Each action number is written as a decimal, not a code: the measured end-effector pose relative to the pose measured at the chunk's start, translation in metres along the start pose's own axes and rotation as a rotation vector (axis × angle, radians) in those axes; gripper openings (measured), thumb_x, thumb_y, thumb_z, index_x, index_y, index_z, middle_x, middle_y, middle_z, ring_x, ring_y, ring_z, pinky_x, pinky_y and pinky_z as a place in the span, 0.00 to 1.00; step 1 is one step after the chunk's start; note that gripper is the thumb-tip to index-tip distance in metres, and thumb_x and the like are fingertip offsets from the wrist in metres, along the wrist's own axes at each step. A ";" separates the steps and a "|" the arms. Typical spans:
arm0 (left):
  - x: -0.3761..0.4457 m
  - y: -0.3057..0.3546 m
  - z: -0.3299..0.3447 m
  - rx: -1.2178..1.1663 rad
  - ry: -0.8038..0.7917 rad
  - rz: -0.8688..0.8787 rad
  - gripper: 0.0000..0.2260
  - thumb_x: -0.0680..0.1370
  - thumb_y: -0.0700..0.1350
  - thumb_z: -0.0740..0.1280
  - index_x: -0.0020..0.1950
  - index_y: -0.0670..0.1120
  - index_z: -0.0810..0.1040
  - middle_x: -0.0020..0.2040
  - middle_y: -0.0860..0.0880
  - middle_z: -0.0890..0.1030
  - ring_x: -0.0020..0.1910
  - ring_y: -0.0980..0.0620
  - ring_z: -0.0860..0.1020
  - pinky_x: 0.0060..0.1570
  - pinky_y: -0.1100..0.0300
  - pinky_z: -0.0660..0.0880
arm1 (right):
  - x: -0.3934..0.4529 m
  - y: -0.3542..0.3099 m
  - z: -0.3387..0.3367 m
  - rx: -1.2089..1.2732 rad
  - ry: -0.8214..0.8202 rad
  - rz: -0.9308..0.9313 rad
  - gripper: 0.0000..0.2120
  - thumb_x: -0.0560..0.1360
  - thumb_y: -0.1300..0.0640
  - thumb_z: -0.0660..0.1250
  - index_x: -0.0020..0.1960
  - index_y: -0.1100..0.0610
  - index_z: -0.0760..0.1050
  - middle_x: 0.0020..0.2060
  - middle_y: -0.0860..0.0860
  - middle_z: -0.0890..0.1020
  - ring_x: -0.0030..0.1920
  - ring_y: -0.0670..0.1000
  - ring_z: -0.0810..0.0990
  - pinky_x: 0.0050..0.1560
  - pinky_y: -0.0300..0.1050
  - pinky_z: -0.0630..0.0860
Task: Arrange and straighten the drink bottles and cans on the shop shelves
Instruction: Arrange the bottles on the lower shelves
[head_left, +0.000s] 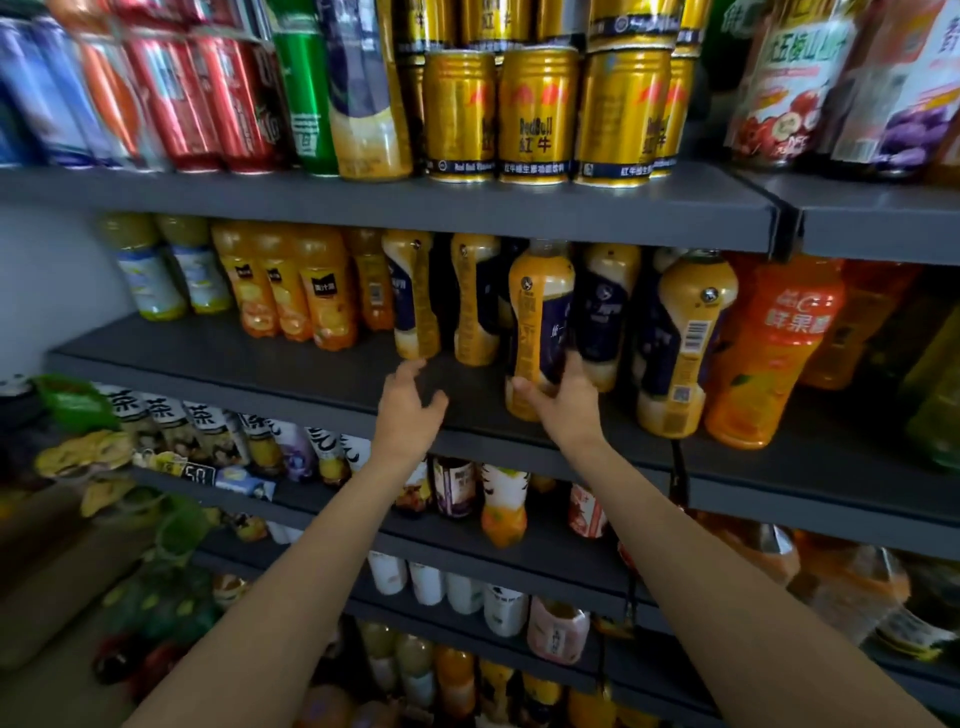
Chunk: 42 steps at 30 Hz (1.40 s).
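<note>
Right hand (563, 402) grips 1 yellow bottle (537, 322) | left hand (408, 410) free

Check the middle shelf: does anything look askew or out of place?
Yes. The yellow-and-navy bottles face different ways, some showing barcodes rather than fronts, and they stand at uneven depths. The right hand grips one bottle near its base; the left hand is open beside it.

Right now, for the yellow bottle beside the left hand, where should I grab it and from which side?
Take the yellow bottle round its lower body, coming from the front below, where the left hand hovers open. It stands upright at the front of its row; the shelf above hides its cap, so a top grip looks blocked.
</note>
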<state>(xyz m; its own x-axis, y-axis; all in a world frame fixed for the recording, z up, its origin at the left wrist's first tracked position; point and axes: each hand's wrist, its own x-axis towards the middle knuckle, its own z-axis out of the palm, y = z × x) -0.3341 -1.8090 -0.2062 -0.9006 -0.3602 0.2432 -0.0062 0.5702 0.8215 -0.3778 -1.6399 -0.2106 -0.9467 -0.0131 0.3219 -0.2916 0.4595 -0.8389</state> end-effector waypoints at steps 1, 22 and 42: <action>0.005 -0.006 -0.002 0.009 0.014 -0.017 0.22 0.78 0.41 0.63 0.71 0.42 0.64 0.67 0.41 0.67 0.66 0.44 0.69 0.61 0.58 0.66 | 0.004 -0.002 0.005 -0.003 0.005 0.008 0.28 0.71 0.53 0.71 0.65 0.62 0.64 0.60 0.59 0.74 0.62 0.58 0.73 0.60 0.49 0.71; 0.148 -0.075 0.001 -0.245 -0.168 0.204 0.34 0.73 0.41 0.71 0.74 0.43 0.58 0.69 0.44 0.69 0.69 0.47 0.67 0.67 0.55 0.64 | 0.059 -0.046 0.128 -0.088 0.233 0.178 0.32 0.72 0.52 0.71 0.70 0.61 0.61 0.65 0.57 0.71 0.66 0.57 0.70 0.64 0.49 0.68; 0.169 -0.070 0.001 -0.308 -0.425 0.170 0.39 0.70 0.39 0.74 0.74 0.48 0.55 0.70 0.48 0.68 0.69 0.51 0.66 0.63 0.64 0.60 | 0.083 -0.027 0.115 0.347 0.058 0.288 0.41 0.70 0.62 0.72 0.76 0.52 0.52 0.69 0.50 0.69 0.68 0.50 0.68 0.69 0.49 0.66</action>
<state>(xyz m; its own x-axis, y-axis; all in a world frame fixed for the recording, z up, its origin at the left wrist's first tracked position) -0.4862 -1.9095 -0.2234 -0.9745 0.0839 0.2082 0.2243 0.3290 0.9173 -0.4646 -1.7557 -0.2112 -0.9896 0.1259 0.0692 -0.0551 0.1120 -0.9922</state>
